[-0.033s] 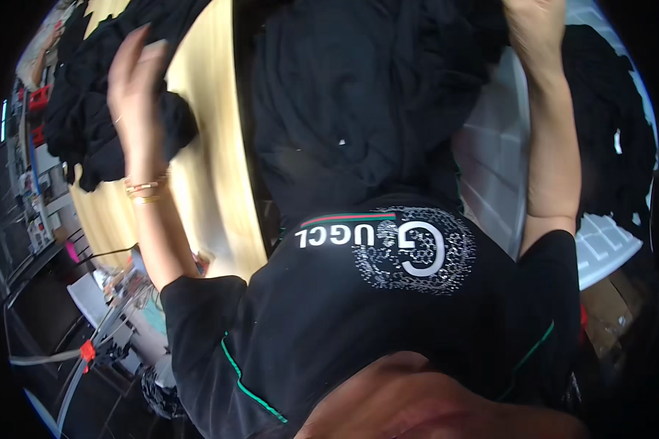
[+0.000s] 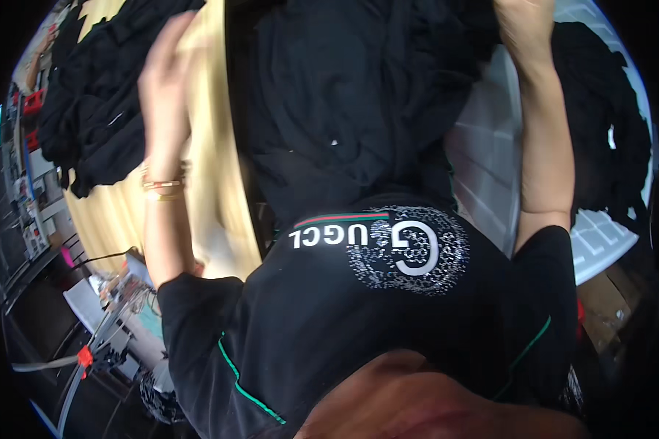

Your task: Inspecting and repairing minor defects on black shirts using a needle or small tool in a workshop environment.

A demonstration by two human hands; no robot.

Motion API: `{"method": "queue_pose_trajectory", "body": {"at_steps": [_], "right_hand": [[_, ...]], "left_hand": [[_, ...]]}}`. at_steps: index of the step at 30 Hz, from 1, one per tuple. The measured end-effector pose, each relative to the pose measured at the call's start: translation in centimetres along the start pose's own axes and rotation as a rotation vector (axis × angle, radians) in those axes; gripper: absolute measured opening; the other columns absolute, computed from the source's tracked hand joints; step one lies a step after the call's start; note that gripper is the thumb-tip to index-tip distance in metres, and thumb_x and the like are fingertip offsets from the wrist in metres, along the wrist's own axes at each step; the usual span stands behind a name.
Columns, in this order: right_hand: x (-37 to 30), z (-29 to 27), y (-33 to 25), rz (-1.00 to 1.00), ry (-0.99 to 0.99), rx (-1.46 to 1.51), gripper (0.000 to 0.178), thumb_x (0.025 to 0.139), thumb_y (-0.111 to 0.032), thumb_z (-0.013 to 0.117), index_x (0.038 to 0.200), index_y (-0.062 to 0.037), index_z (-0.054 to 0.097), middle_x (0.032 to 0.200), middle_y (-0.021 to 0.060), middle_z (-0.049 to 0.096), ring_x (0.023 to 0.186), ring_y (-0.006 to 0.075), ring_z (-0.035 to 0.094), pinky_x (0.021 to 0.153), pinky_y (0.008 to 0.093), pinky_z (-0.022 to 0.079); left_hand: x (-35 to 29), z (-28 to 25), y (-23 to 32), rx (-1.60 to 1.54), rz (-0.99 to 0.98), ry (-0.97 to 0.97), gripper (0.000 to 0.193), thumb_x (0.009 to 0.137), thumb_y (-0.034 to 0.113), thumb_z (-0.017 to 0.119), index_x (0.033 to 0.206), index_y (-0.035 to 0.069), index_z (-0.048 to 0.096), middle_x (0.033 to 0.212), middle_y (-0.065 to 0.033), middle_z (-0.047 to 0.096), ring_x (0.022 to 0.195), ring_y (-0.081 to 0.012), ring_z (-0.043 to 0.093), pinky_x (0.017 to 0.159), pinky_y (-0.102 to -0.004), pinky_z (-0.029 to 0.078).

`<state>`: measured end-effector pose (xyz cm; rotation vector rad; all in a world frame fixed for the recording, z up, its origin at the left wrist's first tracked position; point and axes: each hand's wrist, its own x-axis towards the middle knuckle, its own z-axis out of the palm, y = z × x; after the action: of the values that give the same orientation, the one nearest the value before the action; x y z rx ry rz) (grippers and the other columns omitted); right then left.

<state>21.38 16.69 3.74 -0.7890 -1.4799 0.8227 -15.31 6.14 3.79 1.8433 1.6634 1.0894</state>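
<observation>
Blurred by motion, my left hand [image 2: 167, 91] is above the pale wooden tabletop [image 2: 216, 175], just right of a heap of black cloth [image 2: 88, 110]. Its fingers look stretched out, and nothing shows in them. My right hand [image 2: 523, 18] reaches to the upper edge of the picture, beside the black fabric [image 2: 344, 95] spread in front of me. Its fingers are cut off, so whether they grip that fabric is hidden.
On the right, a white plastic basket [image 2: 494, 124] stands beside my forearm. More black cloth [image 2: 600, 124] lies over a pale ribbed surface [image 2: 608, 245] further right. A cardboard box [image 2: 606, 311] is below it. Cables and a red clip [image 2: 86, 360] hang at lower left.
My left hand has swung right, from over the black heap to over the wooden tabletop. My right hand stays at the upper edge, almost unmoved.
</observation>
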Motion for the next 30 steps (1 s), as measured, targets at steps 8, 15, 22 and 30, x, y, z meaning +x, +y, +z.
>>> {"method": "queue_pose_trajectory", "body": {"at_steps": [8,15,22,30], "right_hand": [[0.3,-0.5,1.8,0.104,0.015,-0.065,0.028,0.089,-0.005,0.073,0.116,0.0018,0.069,0.102,0.0024,0.069,0.089,0.0096,0.06,0.081,0.0235,0.048],[0.1,-2.2,1.9,0.146,0.02,-0.055,0.027,0.089,-0.004,0.073,0.115,0.0018,0.069,0.1,0.0008,0.067,0.088,0.0091,0.059,0.079,0.023,0.047],[0.1,-1.0,2.0,0.127,-0.013,0.037,0.027,0.089,-0.003,0.072,0.115,0.0003,0.069,0.106,0.0028,0.069,0.097,0.0117,0.062,0.088,0.026,0.048],[-0.7,0.0,0.1,0.201,-0.212,-0.167,0.027,0.089,-0.003,0.072,0.115,-0.0005,0.07,0.093,-0.0019,0.067,0.08,0.0068,0.057,0.073,0.0218,0.046]], "left_hand": [[-0.1,14.3,6.7,0.351,0.264,-0.265,0.043,0.086,0.023,0.075,0.123,0.004,0.064,0.113,-0.0163,0.069,0.109,-0.0305,0.066,0.096,-0.0361,0.05],[-1.2,4.3,9.7,-0.722,-0.194,-0.209,0.012,0.09,0.005,0.068,0.098,0.0,0.075,0.081,-0.0092,0.068,0.082,-0.0197,0.069,0.079,-0.0296,0.053],[-2.9,2.5,7.6,-1.082,0.197,-1.422,0.025,0.092,0.009,0.069,0.113,-0.006,0.069,0.084,-0.0131,0.068,0.082,-0.0173,0.066,0.071,-0.0297,0.053],[-3.0,6.4,3.0,0.256,0.011,-0.04,0.026,0.093,0.021,0.064,0.109,0.0,0.069,0.101,-0.0107,0.07,0.09,-0.0207,0.067,0.08,-0.0306,0.052]]}}
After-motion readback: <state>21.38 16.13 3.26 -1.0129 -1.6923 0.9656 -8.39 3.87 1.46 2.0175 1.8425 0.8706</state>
